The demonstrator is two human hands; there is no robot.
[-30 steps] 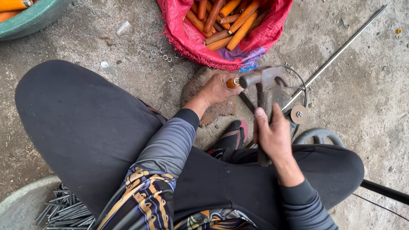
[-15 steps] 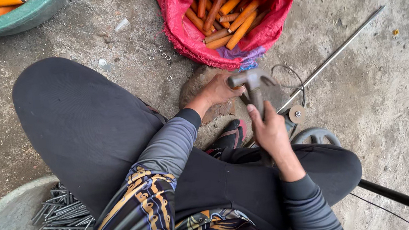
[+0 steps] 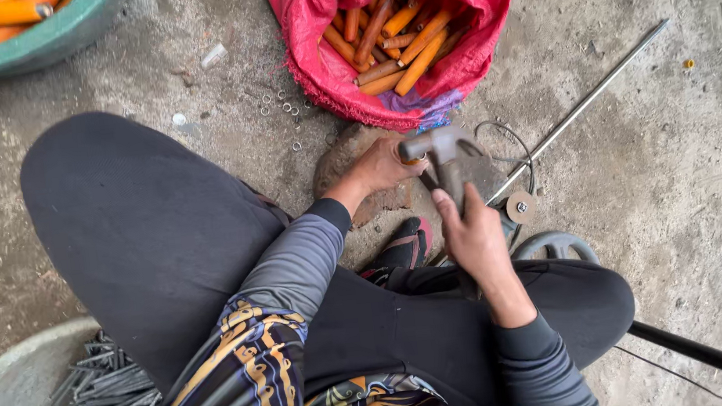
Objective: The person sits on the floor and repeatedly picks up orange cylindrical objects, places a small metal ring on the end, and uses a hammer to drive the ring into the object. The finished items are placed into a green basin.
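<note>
My right hand [image 3: 469,238] grips the handle of a metal hammer [image 3: 437,149], whose head hangs just above a flat stone [image 3: 348,164] on the concrete floor. Over that stone my left hand [image 3: 380,167] is shut on a small orange piece [image 3: 411,160], mostly hidden by the fingers and the hammer head. Right behind the stone lies an open red sack [image 3: 326,65] filled with several orange tubes [image 3: 398,36]. I sit on the floor with my dark-clothed legs folded to either side of the stone.
A green basin [image 3: 37,44] with orange tubes stands at the back left. A grey pan [image 3: 0,397] with several dark metal rods [image 3: 101,391] sits by my left knee. A long metal rod [image 3: 585,102], a wire loop and a small wheel lie to the right. Small rings [image 3: 281,109] dot the floor.
The hammer head has moved left and down over the orange piece in my left hand. My right hand shifted slightly with it; the left hand has stayed on the stone.
</note>
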